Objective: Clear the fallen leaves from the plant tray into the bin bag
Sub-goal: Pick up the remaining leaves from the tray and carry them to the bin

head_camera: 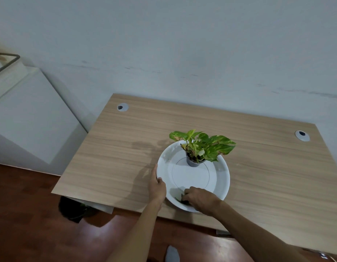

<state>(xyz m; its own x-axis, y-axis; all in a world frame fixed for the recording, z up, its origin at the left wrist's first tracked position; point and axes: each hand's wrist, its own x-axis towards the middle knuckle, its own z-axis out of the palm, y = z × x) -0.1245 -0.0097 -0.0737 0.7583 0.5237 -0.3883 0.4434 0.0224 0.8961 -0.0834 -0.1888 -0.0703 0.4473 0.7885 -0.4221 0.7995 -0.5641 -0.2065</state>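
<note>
A round white plant tray (222,178) lies on the wooden desk, with a small potted plant (199,148) standing in its far half. My left hand (157,186) grips the tray's left rim. My right hand (199,199) reaches into the near part of the tray, fingers closed on dark green fallen leaves (180,199) that lie there. A black bin bag (73,208) sits on the floor under the desk's near left corner, partly hidden by the desktop.
The wooden desk (126,148) stands against a pale wall, with two cable grommets (123,107) at its back. A white cabinet (31,118) stands to the left. The floor is reddish brown, and a foot in a grey sock (171,254) shows below.
</note>
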